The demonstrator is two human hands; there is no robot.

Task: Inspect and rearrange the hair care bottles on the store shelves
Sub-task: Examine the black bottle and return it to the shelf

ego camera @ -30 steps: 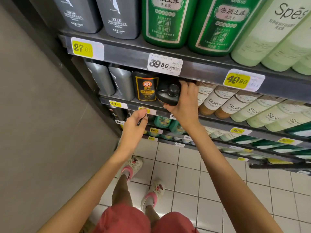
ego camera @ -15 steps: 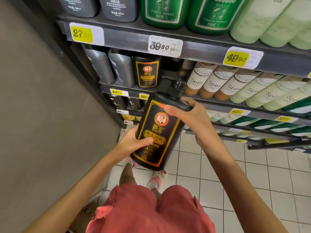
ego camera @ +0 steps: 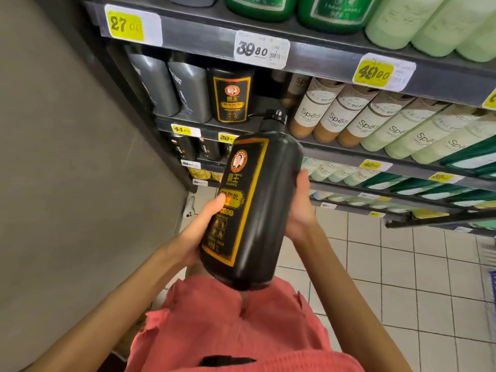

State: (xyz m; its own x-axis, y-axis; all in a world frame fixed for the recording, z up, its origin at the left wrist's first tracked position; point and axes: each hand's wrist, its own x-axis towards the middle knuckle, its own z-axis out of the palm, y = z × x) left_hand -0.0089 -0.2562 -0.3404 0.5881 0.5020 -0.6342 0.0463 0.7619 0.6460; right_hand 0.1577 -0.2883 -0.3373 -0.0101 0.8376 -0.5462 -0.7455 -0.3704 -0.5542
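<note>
I hold a large black pump bottle (ego camera: 265,210) with a gold-framed label in front of the shelves, tilted with its pump head up and away from me. My left hand (ego camera: 198,226) grips its left side, thumb pressed on the label. My right hand (ego camera: 300,208) cups the right side, fingers hidden behind the bottle. A matching black bottle (ego camera: 231,95) stands on the second shelf (ego camera: 204,124), with an open gap to its right.
Dark grey bottles (ego camera: 171,87) stand left of the matching bottle. Brown and pale green Spes bottles (ego camera: 367,122) fill the shelf to the right. Green bottles (ego camera: 330,12) line the top shelf. A grey wall (ego camera: 67,170) is on the left, white floor tiles (ego camera: 402,277) below.
My right hand pulled the black bottle off the second shelf and lowered it toward me. My left hand came up and took its left side; my right hand slid from the top to the side.
</note>
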